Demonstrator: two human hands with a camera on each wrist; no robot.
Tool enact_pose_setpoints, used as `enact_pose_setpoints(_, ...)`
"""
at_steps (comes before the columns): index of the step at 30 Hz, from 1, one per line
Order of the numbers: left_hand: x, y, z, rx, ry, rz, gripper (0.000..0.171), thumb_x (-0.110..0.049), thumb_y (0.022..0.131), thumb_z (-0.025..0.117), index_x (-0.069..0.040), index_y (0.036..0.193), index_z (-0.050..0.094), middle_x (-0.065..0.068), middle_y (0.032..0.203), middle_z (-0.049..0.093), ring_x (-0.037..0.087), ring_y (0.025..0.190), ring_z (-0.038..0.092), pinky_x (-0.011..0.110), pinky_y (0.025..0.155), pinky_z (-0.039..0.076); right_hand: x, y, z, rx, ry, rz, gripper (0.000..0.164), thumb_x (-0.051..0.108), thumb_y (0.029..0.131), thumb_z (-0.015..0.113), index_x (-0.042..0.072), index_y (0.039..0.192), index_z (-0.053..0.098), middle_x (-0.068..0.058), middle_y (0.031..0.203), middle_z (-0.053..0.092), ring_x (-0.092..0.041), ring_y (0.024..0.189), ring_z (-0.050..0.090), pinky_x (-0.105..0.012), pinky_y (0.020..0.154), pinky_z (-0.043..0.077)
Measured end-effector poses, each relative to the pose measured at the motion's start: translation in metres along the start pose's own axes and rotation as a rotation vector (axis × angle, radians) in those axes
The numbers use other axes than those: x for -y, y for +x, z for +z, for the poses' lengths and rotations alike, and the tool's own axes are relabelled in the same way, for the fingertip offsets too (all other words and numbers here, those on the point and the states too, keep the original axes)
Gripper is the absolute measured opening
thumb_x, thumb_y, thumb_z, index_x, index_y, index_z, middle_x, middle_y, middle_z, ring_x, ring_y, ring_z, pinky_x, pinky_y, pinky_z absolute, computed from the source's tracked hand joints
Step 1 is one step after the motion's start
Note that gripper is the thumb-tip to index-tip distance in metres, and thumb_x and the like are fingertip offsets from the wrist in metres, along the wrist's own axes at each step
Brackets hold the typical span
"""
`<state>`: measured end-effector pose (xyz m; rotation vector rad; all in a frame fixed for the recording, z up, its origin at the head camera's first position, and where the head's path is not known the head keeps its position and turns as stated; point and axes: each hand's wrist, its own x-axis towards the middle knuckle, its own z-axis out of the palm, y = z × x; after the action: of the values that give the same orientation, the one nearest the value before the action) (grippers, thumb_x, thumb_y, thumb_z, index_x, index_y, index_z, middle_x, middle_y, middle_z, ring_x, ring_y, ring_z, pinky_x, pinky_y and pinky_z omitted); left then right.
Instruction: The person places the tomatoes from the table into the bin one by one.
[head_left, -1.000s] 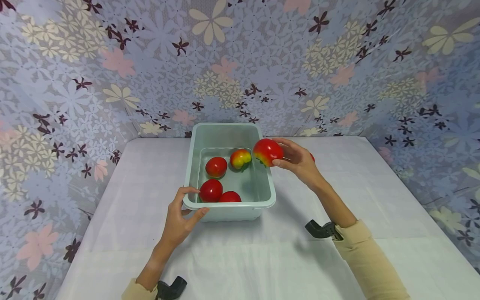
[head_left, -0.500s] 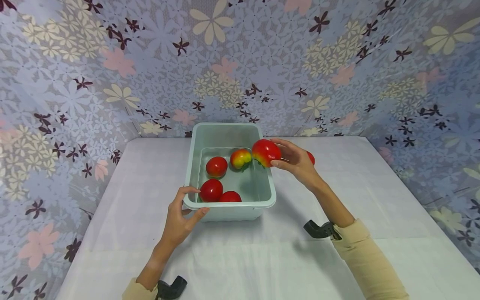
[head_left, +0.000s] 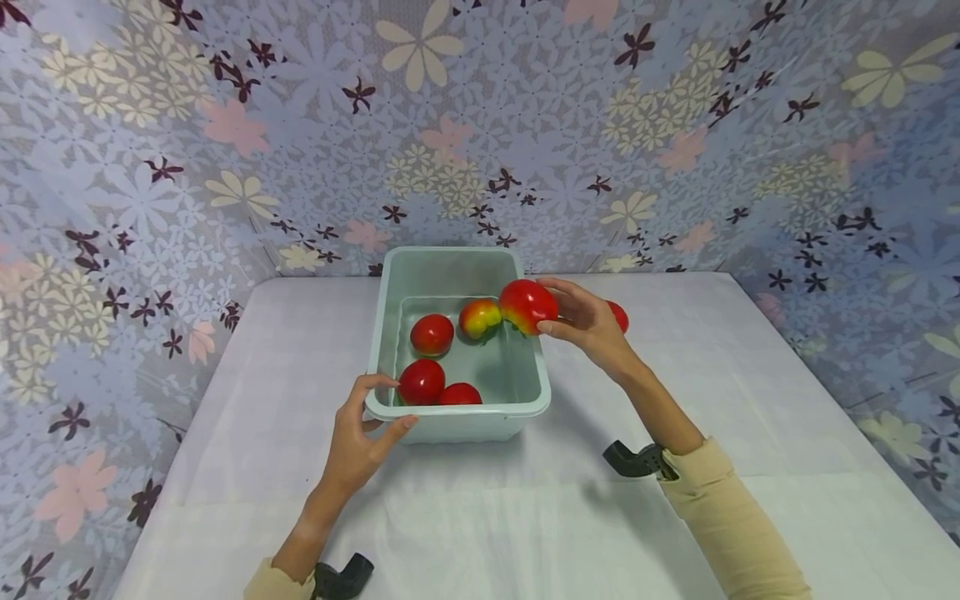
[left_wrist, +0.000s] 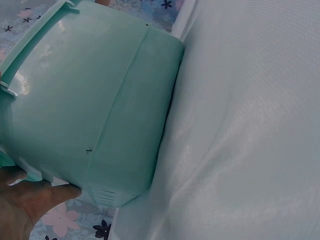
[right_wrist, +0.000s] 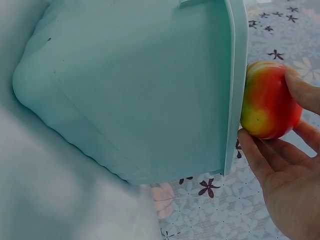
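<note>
A pale green plastic bin (head_left: 457, 412) stands on the white-covered table. My left hand (head_left: 355, 442) holds its near left corner, fingers over the rim and thumb outside. In my right hand (head_left: 596, 333) is a glossy red fruit (head_left: 527, 302), yellow-green and lobed at one end, pinched between thumb and fingers. It is over the bin's right rim; in the right wrist view the fruit (right_wrist: 270, 102) shows beyond the rim's edge. Inside lie a red-and-yellow fruit (head_left: 478, 318) and several red ones, among them a red fruit (head_left: 432, 334) at the left.
Behind my right hand another red fruit (head_left: 618, 316) lies on the table, partly hidden. The white cloth (head_left: 480, 517) covers the table. Flowered fabric (head_left: 480, 125) hangs at the back and both sides.
My right hand has moved slightly left with the fruit, further over the bin's rim. More of the red fruit behind that hand shows. My left hand has stayed on the bin's corner.
</note>
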<state>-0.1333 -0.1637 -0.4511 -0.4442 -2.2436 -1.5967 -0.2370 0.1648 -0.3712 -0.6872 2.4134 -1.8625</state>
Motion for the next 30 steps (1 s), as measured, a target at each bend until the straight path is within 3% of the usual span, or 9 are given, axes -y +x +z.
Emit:
enact_pose_setpoints(10, 0.002, 0.001, 0.006, 0.012, -0.013, 0.01, 0.049, -0.009, 0.081, 0.076, 0.0, 0.122, 0.051, 0.018, 0.122, 0.058, 0.008, 0.119, 0.049, 0.045, 0.072, 0.06, -0.004, -0.003, -0.003, -0.012, 0.005, -0.027, 0.059, 0.007, 0.089, 0.068, 0.008, 0.144, 0.046, -0.017, 0.143, 0.052, -0.03, 0.126, 0.055, -0.03, 0.093, 0.053)
enact_pose_setpoints(15, 0.004, -0.001, 0.005, -0.019, 0.008, 0.01, 0.048, -0.007, 0.079, 0.076, -0.002, 0.121, 0.053, 0.017, 0.121, 0.059, 0.006, 0.117, 0.05, 0.043, 0.069, 0.06, -0.006, 0.001, 0.003, 0.03, 0.019, -0.06, 0.059, 0.005, 0.089, 0.068, 0.006, 0.144, 0.045, -0.016, 0.142, 0.052, -0.028, 0.129, 0.053, -0.032, 0.099, 0.049)
enact_pose_setpoints(24, 0.003, -0.002, 0.005, -0.004, 0.002, 0.025, 0.047, -0.005, 0.079, 0.076, -0.004, 0.121, 0.053, 0.019, 0.121, 0.058, 0.004, 0.118, 0.049, 0.03, 0.069, 0.056, -0.002, 0.002, 0.012, 0.07, -0.02, -0.101, 0.058, 0.003, 0.087, 0.069, 0.004, 0.14, 0.049, -0.016, 0.141, 0.053, -0.031, 0.132, 0.048, -0.052, 0.111, 0.037)
enact_pose_setpoints(30, 0.002, -0.001, 0.002, -0.012, 0.016, 0.0, 0.048, -0.006, 0.079, 0.076, -0.003, 0.121, 0.053, 0.018, 0.122, 0.059, 0.007, 0.118, 0.05, 0.029, 0.069, 0.056, -0.002, 0.006, 0.018, 0.084, -0.019, -0.124, 0.056, 0.002, 0.087, 0.069, 0.002, 0.139, 0.049, -0.017, 0.141, 0.053, -0.031, 0.134, 0.046, -0.054, 0.113, 0.032)
